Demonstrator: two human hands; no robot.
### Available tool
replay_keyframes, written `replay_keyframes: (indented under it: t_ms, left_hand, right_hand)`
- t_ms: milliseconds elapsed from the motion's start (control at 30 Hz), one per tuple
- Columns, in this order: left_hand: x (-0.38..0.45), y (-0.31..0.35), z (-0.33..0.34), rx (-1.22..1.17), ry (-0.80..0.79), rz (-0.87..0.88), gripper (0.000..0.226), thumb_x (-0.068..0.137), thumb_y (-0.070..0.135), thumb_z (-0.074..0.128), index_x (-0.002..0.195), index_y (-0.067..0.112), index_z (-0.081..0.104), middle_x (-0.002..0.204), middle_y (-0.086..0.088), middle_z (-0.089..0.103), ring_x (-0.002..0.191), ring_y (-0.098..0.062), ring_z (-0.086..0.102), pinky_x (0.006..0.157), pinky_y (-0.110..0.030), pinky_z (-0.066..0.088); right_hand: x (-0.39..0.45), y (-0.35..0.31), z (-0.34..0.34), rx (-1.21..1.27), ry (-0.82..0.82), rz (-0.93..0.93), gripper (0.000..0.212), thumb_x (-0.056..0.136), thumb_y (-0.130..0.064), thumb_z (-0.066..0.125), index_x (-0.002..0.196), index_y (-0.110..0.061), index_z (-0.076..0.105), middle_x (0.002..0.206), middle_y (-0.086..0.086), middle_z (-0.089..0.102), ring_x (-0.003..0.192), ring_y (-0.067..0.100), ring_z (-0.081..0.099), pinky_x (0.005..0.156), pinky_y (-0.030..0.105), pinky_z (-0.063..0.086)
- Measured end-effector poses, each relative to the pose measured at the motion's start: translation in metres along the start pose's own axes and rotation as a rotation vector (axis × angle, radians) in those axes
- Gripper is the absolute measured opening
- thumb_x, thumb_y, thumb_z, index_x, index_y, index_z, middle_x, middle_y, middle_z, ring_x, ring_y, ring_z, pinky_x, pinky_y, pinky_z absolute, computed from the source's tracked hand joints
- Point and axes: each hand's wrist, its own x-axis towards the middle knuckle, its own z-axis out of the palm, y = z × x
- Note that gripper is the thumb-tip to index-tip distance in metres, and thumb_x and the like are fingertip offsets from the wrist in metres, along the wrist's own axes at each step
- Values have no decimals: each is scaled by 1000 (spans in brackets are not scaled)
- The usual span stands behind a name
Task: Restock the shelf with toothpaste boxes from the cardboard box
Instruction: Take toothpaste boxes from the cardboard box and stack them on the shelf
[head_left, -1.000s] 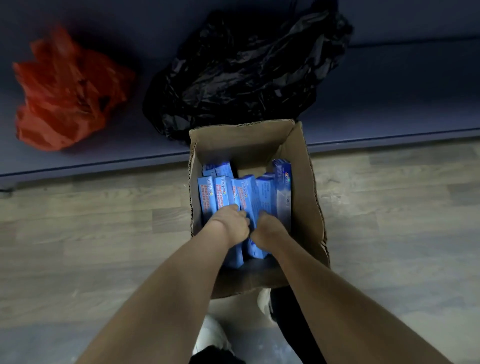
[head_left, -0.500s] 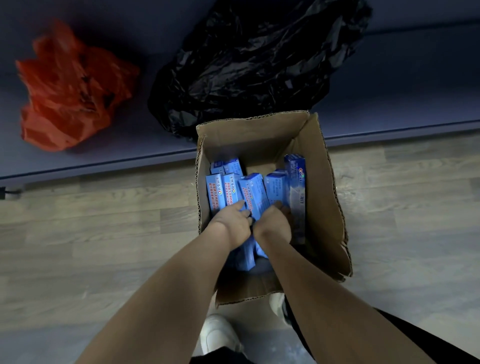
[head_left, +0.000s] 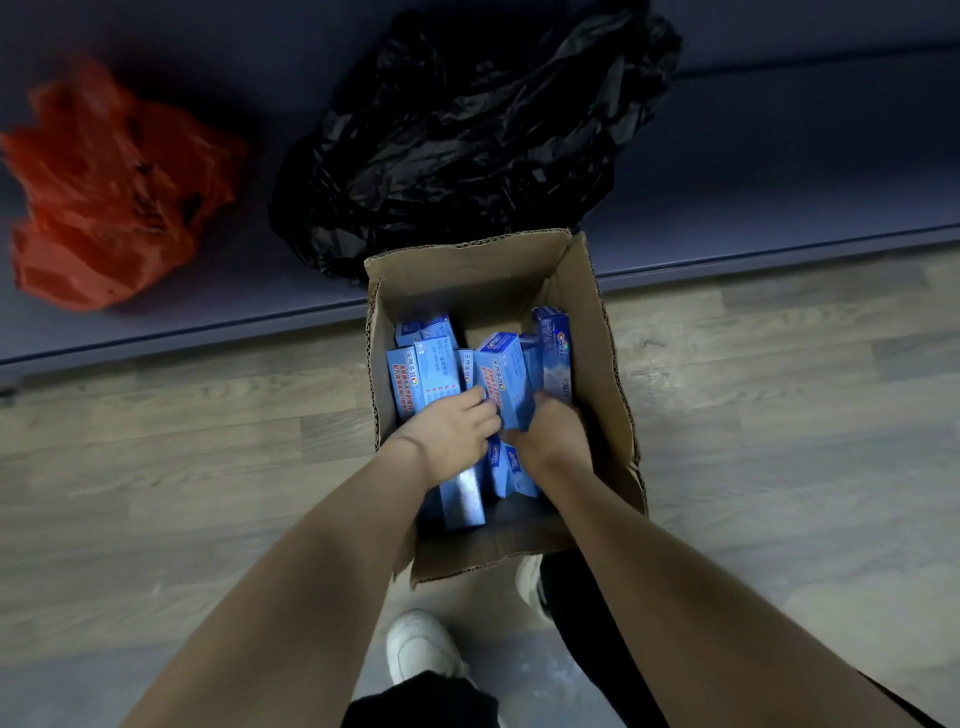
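Note:
An open cardboard box (head_left: 602, 338) stands on the wooden floor below me, holding several blue toothpaste boxes on end. Both my hands are inside it. My left hand (head_left: 449, 434) and my right hand (head_left: 550, 434) grip one blue toothpaste box (head_left: 501, 379) between them, its top tilted up above the others. More blue boxes (head_left: 421, 379) stand to the left and one tall box (head_left: 555, 353) leans at the right wall. My fingertips are partly hidden among the boxes.
A low dark blue shelf base (head_left: 779, 171) runs across the back. On it lie a crumpled black plastic bag (head_left: 467, 135) behind the box and an orange plastic bag (head_left: 109, 192) at the left. My white shoe (head_left: 421, 649) is on the floor near the box.
Both hands have closed on one toothpaste box and raised it, so it now stands higher and tilted among the others. The view has shifted slightly closer.

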Motion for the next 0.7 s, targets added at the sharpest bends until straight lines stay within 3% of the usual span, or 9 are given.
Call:
replay_keyframes:
  t_ms: [133, 233, 467, 567, 700]
  left_hand:
    - [-30, -4, -24, -6, -28, -58, 36, 99, 11, 38, 134, 5, 36, 136, -17, 48, 137, -37, 28, 116, -48, -5]
    - [-65, -10, -54, -24, 5, -77, 39, 96, 11, 42, 134, 8, 31, 130, -14, 50, 128, -36, 43, 115, -49, -5]
    - [-164, -26, -142, -133, 146, -171, 42, 91, 24, 52, 129, 15, 36, 123, -10, 50, 110, -30, 51, 113, -47, 13]
    - [-210, -37, -178, -196, 190, -246, 41, 90, 23, 53, 126, 14, 37, 121, -9, 48, 103, -27, 52, 99, -42, 30]
    - [-265, -52, -217, -133, 228, -340, 38, 91, 17, 49, 127, 8, 38, 123, -9, 44, 106, -27, 47, 92, -38, 35]
  right_hand:
    - [-32, -14, -23, -18, 63, 25, 46, 86, -22, 67, 125, -7, 47, 126, 14, 56, 116, 30, 55, 94, 34, 44]
    - [-65, -29, -48, -1, 77, 23, 52, 86, -21, 66, 129, -7, 41, 132, 15, 47, 120, 31, 50, 97, 36, 41]
    - [-155, -78, -126, 78, 109, -17, 46, 86, -14, 63, 125, -3, 40, 129, 17, 40, 109, 35, 51, 88, 35, 42]
    - [-192, -99, -158, 56, 108, -46, 42, 86, -17, 61, 122, -7, 43, 123, 14, 46, 106, 34, 53, 87, 37, 44]
    - [-235, -124, -195, 9, 111, -70, 37, 80, -25, 64, 110, -16, 44, 110, 8, 59, 101, 30, 58, 91, 44, 47]
